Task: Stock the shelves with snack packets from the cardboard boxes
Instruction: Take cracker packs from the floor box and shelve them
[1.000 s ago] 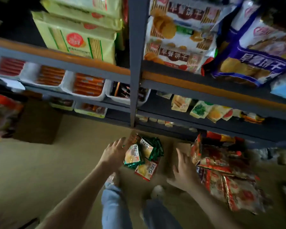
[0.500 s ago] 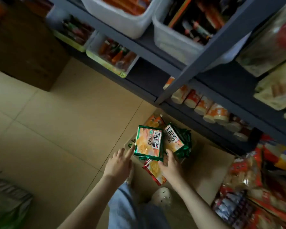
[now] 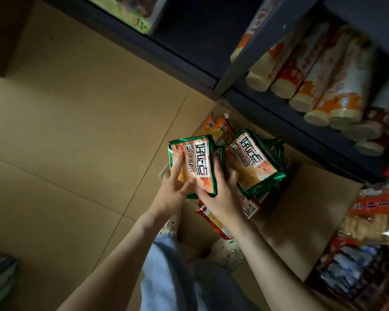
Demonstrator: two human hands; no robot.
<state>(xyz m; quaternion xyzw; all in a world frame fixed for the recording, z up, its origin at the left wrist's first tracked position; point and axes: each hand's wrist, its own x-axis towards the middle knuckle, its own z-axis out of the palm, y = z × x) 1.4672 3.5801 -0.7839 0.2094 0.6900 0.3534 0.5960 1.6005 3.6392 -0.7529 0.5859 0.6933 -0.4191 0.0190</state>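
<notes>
Gripping one green packet (image 3: 197,161) edgewise, left hand (image 3: 171,194) and right hand (image 3: 220,198) share it (tiled floor (image 3: 76,131) spreads leftward).

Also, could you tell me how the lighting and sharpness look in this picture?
Head view: dim throughout, the shelf recess almost black; the green packet is sharp enough to show its print; the tubes on the right look soft and stretched.
</notes>
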